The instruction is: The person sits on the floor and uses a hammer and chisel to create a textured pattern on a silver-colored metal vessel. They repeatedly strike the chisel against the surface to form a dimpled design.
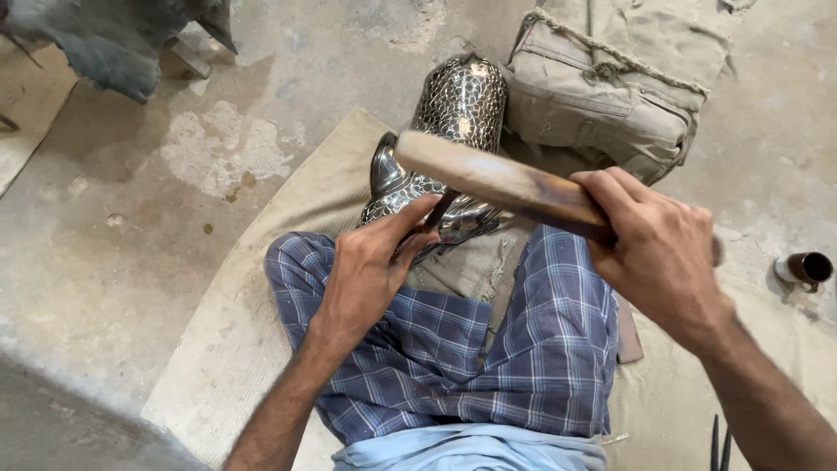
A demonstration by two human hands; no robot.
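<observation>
The hammered metal vessel, shiny and covered in a scale-like pattern, lies on its side on the tan mat, just beyond my crossed legs in blue checked cloth. My left hand pinches a thin dark punch between thumb and fingers, its tip set against the vessel's lower, smoother part. My right hand is clenched around the thick wooden mallet, which crosses above the vessel and slants toward the upper left. Beyond the vessel lies a folded khaki canvas bag on the stained concrete floor. A small dark cylinder rests at the right edge, and grey cloth lies at the upper left.
</observation>
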